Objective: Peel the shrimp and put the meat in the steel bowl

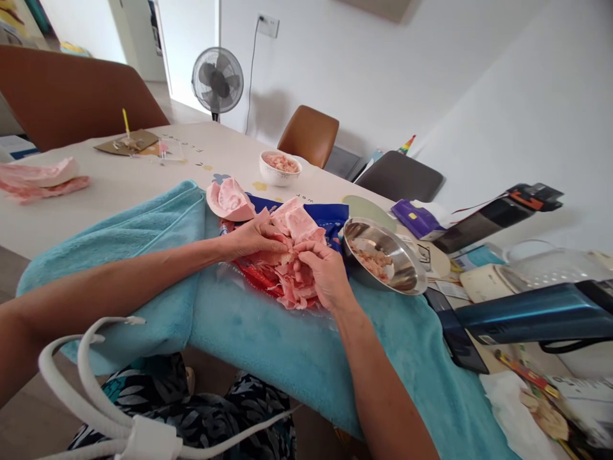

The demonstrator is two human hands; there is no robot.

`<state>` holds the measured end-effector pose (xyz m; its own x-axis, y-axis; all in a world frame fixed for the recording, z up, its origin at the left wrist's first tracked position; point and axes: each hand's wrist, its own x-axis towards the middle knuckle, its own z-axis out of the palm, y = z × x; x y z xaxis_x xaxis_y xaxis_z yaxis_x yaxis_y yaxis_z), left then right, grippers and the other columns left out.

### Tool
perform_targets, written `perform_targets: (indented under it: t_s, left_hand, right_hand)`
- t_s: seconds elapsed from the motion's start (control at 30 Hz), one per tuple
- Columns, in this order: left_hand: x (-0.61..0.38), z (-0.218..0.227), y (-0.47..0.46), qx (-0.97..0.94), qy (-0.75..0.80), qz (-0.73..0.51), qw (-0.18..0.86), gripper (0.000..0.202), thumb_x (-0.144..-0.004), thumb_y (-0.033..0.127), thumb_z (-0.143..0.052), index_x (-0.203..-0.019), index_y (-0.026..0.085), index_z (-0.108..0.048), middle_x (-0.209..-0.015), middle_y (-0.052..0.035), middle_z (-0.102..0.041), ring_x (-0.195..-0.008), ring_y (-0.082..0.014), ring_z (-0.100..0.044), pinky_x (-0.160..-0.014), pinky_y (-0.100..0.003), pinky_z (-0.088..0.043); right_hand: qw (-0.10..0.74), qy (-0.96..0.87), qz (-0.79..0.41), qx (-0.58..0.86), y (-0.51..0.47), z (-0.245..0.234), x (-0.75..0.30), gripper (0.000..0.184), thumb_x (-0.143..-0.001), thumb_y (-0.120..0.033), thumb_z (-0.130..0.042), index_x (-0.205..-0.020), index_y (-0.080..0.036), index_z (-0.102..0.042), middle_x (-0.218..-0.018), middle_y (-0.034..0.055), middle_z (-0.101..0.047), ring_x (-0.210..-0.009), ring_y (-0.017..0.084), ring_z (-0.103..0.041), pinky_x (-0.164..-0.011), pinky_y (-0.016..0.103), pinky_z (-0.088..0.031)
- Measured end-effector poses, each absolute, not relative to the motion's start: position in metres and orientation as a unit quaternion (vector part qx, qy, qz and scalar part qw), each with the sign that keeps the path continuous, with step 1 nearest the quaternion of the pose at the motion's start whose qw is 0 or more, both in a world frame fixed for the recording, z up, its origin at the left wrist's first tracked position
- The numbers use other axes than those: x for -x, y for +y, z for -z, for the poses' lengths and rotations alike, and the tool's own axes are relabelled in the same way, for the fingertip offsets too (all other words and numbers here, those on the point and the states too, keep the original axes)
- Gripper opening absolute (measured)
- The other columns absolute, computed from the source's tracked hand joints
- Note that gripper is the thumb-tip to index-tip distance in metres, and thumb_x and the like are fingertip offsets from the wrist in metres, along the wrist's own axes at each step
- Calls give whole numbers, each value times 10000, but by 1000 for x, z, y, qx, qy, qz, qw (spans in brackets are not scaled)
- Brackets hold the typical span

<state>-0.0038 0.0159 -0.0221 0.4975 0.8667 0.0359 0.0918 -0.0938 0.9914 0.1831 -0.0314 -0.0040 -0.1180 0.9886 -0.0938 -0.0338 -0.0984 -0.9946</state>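
Observation:
My left hand (258, 235) and my right hand (326, 273) meet over a heap of pink pomelo peel and torn membrane (299, 220). Fingertips of both hands pinch a small pomelo segment (287, 253), partly hidden by the fingers. Under the heap lies a blue and red plastic bag (330, 212), spread on a turquoise towel (249, 345). A thick, cupped piece of pomelo rind (230, 199) rests at the heap's far left. Just right of my right hand, a tilted steel bowl (412, 271) holds some pale pink bits.
A white bowl (280, 179) of pomelo flesh stands farther back. More peel (43, 176) lies at the left. At right are a blue bottle (531, 313), a dark bottle (488, 220), a phone (460, 345) and a purple pack (417, 218). A white cable (90, 396) hangs in front.

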Motion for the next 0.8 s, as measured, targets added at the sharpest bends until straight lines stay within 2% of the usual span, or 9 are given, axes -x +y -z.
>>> perform_targets:
  t_s: [0.17,0.33,0.47,0.53,0.6,0.7,0.8]
  left_hand:
    - [2,25,15,-631,402,-348,565,231,-696,393,-763,-800,190,-796,-826,-41,-755,-772,-165,-653,-750,-268,-518]
    - [-5,19,11,-633,411,-351,554,222,-696,389,-752,-709,168,-773,-726,-41,-723,-677,-150,-619,-690,-279,-502]
    - [-15,2,9,-653,436,-342,517,302,-673,382,-765,-501,160,-656,-480,15,-556,-484,-92,-468,-570,-265,-450]
    - [-22,-9,9,-684,448,-321,478,414,-668,371,-771,-397,162,-536,-413,43,-451,-438,-58,-362,-549,-254,-408]
    - [-29,-20,8,-718,461,-300,427,459,-676,352,-757,-367,165,-474,-394,50,-403,-439,-53,-318,-520,-245,-347]
    - [-40,-27,6,-743,476,-284,376,401,-697,292,-699,-375,166,-494,-395,44,-402,-447,-64,-319,-463,-251,-237]
    - [-45,-23,7,-731,476,-305,382,328,-678,299,-703,-402,170,-579,-408,39,-452,-447,-69,-351,-452,-245,-232]
  right_hand:
    - [442,-505,-567,477,-32,6,-182,167,-631,-225,-691,-776,-175,-624,-564,-46,-626,-426,78,-528,-440,190,-414]
    - [439,-558,-497,500,-29,15,-183,195,-670,-301,-699,-807,-188,-620,-532,-55,-590,-432,99,-511,-451,219,-419]
    - [432,-641,-378,509,-26,15,-190,149,-717,-308,-630,-796,-186,-665,-654,-15,-658,-570,136,-587,-569,257,-469]
    - [420,-676,-333,505,-25,12,-196,152,-740,-294,-592,-799,-187,-683,-740,8,-696,-673,156,-623,-655,275,-480]
    - [411,-699,-292,507,-25,9,-201,159,-759,-275,-549,-791,-191,-680,-767,19,-702,-717,167,-626,-687,285,-471]
    - [412,-717,-216,519,-24,6,-207,146,-754,-242,-506,-695,-197,-631,-701,11,-666,-680,162,-589,-675,285,-448]
    - [431,-697,-219,529,-22,4,-211,134,-723,-237,-510,-625,-199,-593,-636,-4,-633,-626,149,-555,-636,272,-439]
